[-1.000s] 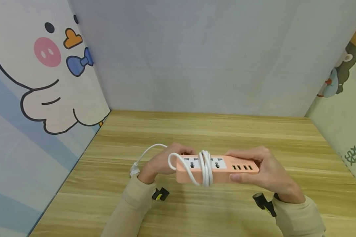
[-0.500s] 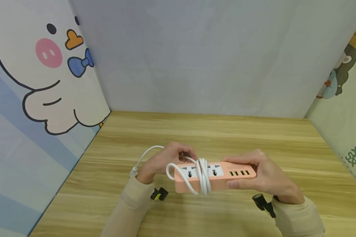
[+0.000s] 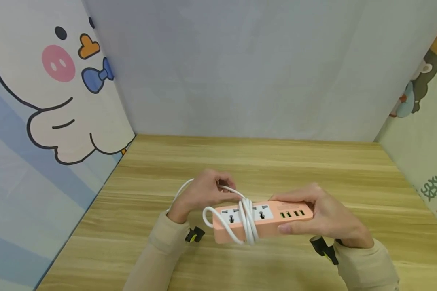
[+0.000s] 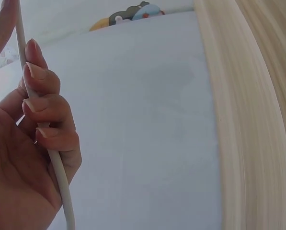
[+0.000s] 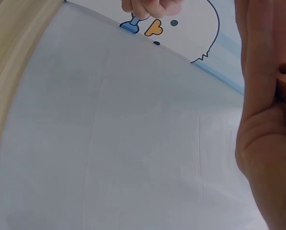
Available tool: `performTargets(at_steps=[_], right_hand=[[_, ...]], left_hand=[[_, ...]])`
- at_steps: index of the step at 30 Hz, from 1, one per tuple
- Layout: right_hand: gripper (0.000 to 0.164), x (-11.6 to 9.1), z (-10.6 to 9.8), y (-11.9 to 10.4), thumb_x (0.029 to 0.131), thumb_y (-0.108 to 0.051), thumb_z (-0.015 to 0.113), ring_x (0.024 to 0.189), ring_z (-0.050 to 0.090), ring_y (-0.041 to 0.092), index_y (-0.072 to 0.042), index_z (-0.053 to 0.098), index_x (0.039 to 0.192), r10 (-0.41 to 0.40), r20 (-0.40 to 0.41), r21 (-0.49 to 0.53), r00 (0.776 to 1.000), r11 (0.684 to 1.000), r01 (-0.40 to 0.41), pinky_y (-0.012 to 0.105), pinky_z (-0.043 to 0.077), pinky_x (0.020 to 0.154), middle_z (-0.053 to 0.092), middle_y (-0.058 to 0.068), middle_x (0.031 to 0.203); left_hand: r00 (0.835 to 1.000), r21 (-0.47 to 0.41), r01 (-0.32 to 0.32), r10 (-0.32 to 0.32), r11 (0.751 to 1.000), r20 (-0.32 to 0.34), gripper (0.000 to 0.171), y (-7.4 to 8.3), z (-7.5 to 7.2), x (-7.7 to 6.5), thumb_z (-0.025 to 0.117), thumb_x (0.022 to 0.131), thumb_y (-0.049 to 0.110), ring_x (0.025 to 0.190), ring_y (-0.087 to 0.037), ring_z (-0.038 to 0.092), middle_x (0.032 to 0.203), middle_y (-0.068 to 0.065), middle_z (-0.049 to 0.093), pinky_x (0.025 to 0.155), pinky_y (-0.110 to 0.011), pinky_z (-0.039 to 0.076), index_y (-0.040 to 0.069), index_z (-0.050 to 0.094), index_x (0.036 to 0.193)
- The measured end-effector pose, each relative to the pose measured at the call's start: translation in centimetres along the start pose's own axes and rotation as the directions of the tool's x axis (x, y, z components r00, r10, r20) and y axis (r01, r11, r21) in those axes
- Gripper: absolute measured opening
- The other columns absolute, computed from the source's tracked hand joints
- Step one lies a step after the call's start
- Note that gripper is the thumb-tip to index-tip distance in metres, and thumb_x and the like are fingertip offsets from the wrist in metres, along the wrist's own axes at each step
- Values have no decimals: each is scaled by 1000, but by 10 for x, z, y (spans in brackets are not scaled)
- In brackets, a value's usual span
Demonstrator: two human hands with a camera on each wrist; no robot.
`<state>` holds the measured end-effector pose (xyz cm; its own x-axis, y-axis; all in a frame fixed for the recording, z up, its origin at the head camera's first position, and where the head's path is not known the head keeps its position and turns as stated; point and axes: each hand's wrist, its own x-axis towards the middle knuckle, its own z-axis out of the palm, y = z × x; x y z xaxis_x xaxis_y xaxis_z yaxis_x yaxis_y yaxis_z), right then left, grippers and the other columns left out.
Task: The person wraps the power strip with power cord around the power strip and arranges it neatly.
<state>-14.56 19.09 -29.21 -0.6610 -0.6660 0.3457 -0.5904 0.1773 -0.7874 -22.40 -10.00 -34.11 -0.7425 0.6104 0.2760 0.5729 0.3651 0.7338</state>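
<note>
A peach-coloured power strip, with white socket faces and several USB ports, is held above the table. My right hand grips its right end, thumb along the near side and fingers along the far side. Several turns of white cord wrap the strip left of its middle, and a loose loop hangs at its left end. Behind that end, my left hand holds the cord's free length. In the left wrist view, curled fingers lie round the cord. The right wrist view shows only the strip's edge.
A wood-grain table lies beneath both hands. Behind it stands a plain grey-white backdrop. Cartoon-printed panels flank the table, a white bird panel on the left and a pale green panel on the right.
The strip has come down and its left end has dipped. My left hand has moved slightly up and left of the strip, drawing out cord. The white plug is now hidden by the left wrist.
</note>
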Motion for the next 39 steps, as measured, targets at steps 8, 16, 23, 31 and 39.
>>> performTargets(at_steps=[8, 16, 23, 31, 39], right_hand=[[47, 1, 0, -2, 78, 5, 81, 60, 54, -2, -1, 71, 123, 32, 18, 20, 999, 999, -33, 23, 48, 49, 78, 1, 94], [45, 2, -1, -2, 79, 4, 81, 58, 54, 0, -4, 72, 122, -2, 35, 13, 999, 1000, 1, 22, 47, 48, 76, -1, 91], [43, 4, -1, 1, 83, 5, 77, 54, 50, -2, -7, 71, 123, -66, 69, 37, 995, 997, 63, 20, 45, 44, 73, -2, 84], [40, 4, -3, 1, 84, -2, 80, 57, 52, -2, -12, 72, 122, -5, 81, -18, 997, 1000, 6, 21, 46, 47, 73, -2, 84], [35, 5, -3, 2, 87, -16, 82, 56, 52, -1, -22, 73, 119, 103, 80, -114, 992, 989, -93, 20, 46, 50, 70, -8, 78]], left_hand=[[999, 42, -24, 26, 999, -47, 22, 3, 1, 0, 88, 80, 29, 64, -6, 56, 75, 4, 67, 60, -21, 51, 14, 72, 83], [991, 106, -52, 65, 993, -119, 28, 7, 1, -1, 90, 76, 35, 62, -2, 57, 73, 5, 67, 59, -20, 52, 15, 70, 79], [981, 136, -72, 95, 988, -170, 33, 10, 1, -3, 91, 73, 39, 53, 0, 43, 64, 9, 58, 52, -18, 39, 18, 66, 74], [972, 99, -88, 107, 991, -209, 34, 14, 1, -2, 93, 70, 36, 51, 0, 35, 62, 9, 52, 50, -18, 34, 19, 65, 74], [965, 82, -99, 116, 992, -235, 30, 19, 0, -3, 93, 72, 32, 51, -1, 36, 63, 9, 53, 50, -18, 33, 19, 66, 74]])
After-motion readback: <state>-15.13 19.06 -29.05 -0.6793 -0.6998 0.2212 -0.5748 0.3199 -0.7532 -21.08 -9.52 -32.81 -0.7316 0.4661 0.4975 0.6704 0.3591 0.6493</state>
